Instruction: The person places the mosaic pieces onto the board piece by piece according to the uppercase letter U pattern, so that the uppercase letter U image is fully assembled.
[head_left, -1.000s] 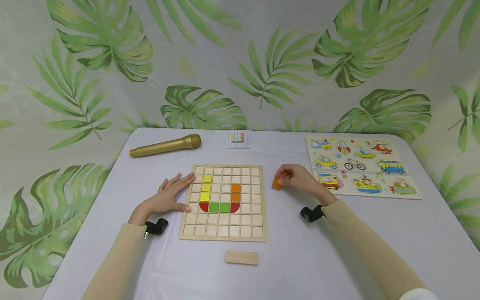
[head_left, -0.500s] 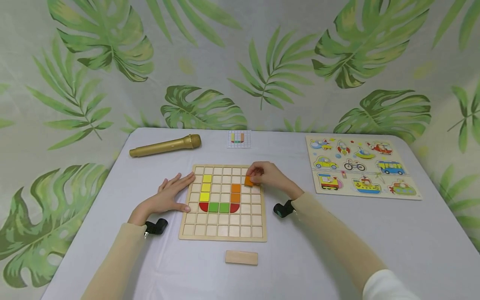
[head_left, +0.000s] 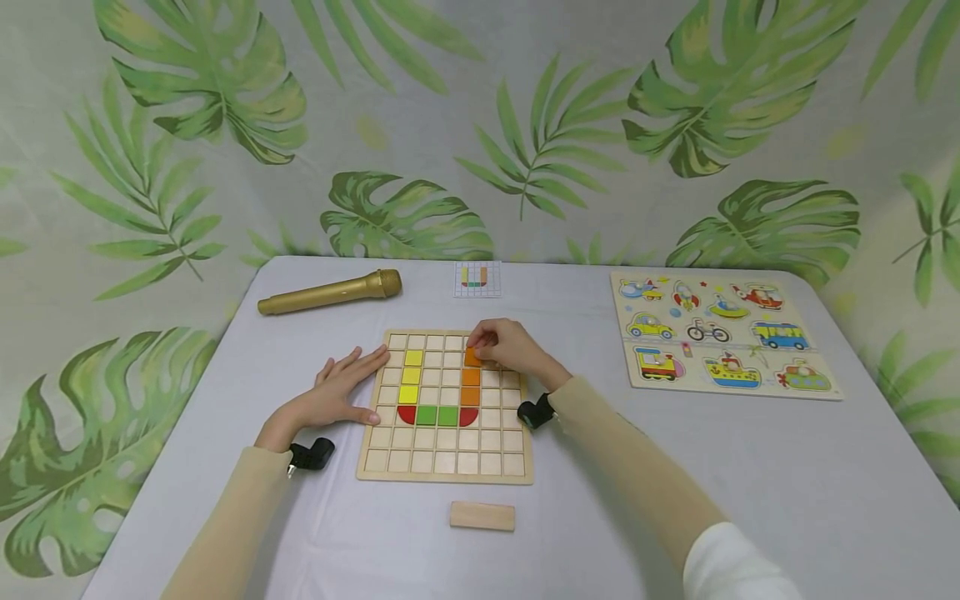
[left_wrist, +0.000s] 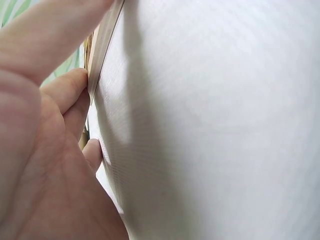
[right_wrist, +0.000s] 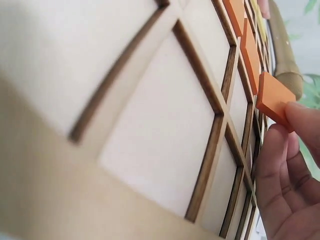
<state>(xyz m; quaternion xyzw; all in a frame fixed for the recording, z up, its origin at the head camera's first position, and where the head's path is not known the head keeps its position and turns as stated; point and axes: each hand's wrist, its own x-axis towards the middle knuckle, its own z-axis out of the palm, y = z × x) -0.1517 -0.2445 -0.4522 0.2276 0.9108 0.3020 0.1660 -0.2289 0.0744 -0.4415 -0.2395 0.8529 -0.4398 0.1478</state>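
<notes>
A wooden grid board (head_left: pixel 442 459) lies mid-table, holding yellow tiles (head_left: pixel 409 375), green tiles (head_left: pixel 437 415), red rounded corner tiles (head_left: pixel 468 416) and two orange tiles (head_left: pixel 470 387) in a U shape. Between thumb and fingers my right hand (head_left: pixel 512 348) pinches another orange square tile (right_wrist: pixel 274 99), just above the two orange ones; in the right wrist view it is tilted and raised from the board. My left hand (head_left: pixel 335 398) rests with fingers spread, its fingertips and thumb touching the board's left edge. In the left wrist view its fingers (left_wrist: pixel 70 90) meet that edge.
A small card (head_left: pixel 477 279) with a printed coloured U lies behind the board. The gold microphone (head_left: pixel 330 292) is at the back left, a vehicle puzzle board (head_left: pixel 720 333) at the right. A plain wooden block (head_left: pixel 482 516) lies in front.
My right hand has carried the orange tile leftward from the table beside the board to over the orange column. The left hand has stayed at the board's edge.
</notes>
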